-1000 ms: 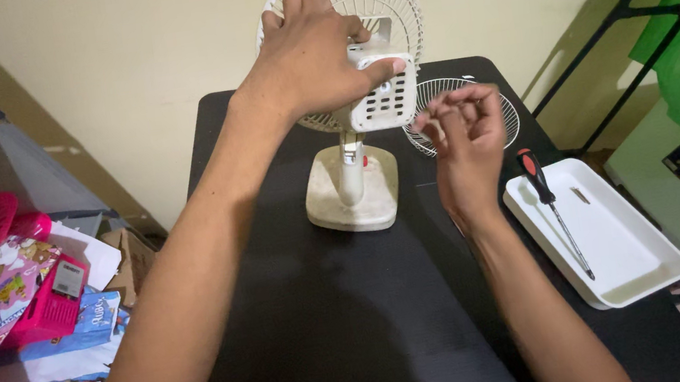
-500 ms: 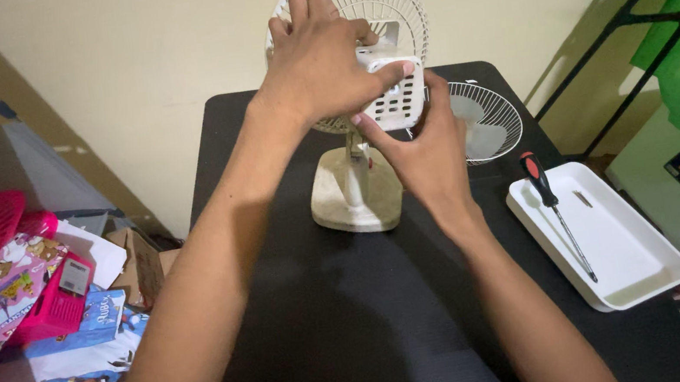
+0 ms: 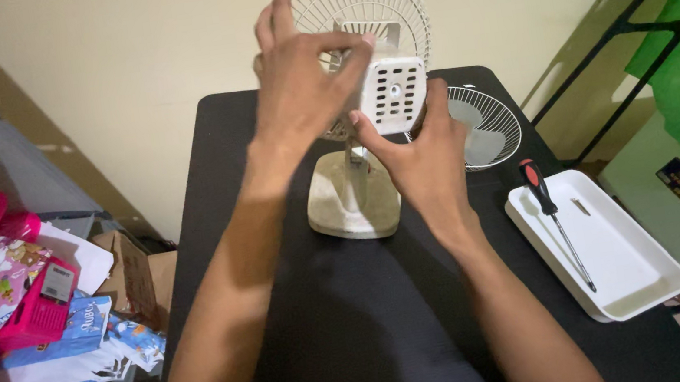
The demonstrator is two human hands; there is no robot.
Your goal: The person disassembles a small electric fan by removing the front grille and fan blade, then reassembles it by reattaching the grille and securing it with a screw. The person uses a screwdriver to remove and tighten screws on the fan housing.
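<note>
I see the small cream plastic desk fan standing on its oval base at the centre top of the frame, on the black table. My left hand curls around the motor housing's left side, fingers bent over it. My right hand cups the housing from below right, fingers spread. A detached white wire grille lies right of it; a red-handled screwdriver rests in the white rectangular tray at lower right.

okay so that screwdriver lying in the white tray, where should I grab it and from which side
Probably by the red-and-black handle, coming straight down from above. The screwdriver lies flat in the white tray, its handle propped on the tray's far rim, nearest the right hand. The handle is the thick end, raised slightly off the floor, so fingers can close around it. The thin shaft lies low along the tray floor and gives little to pinch.
</note>
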